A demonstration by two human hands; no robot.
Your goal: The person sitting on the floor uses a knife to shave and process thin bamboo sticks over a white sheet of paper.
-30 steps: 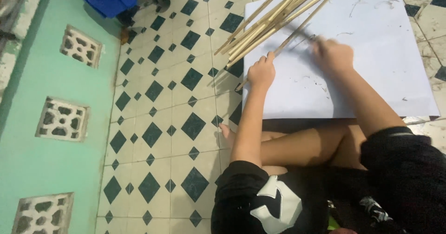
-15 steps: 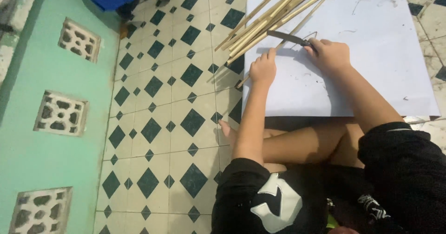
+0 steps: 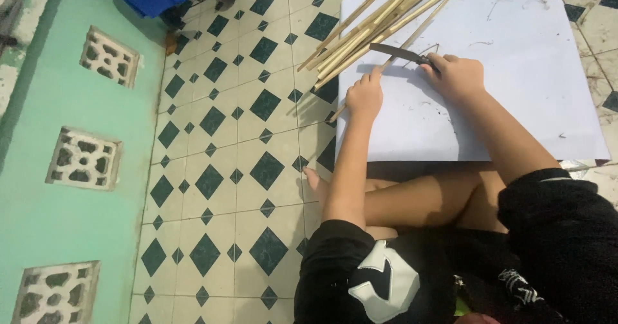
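Bamboo stick (image 3: 412,37) under left fingers (image 3: 372,78); knife (image 3: 402,54) in right fingers (image 3: 432,64).

Floor tiles (image 3: 244,163): cream with dark green diamonds. Wall (image 3: 58,189): mint green, 4 white lattice blocks. Board (image 3: 515,73): white. Sticks (image 3: 380,25): pale tan. Blade (image 3: 396,52): dark grey. Clothing (image 3: 412,279): black, white print.

You see two hands (image 3: 364,96), one knife (image 3: 400,54), one white sheet (image 3: 515,60), and three block vents (image 3: 84,158) in the green wall. The sticks (image 3: 367,31) are too bunched to count.
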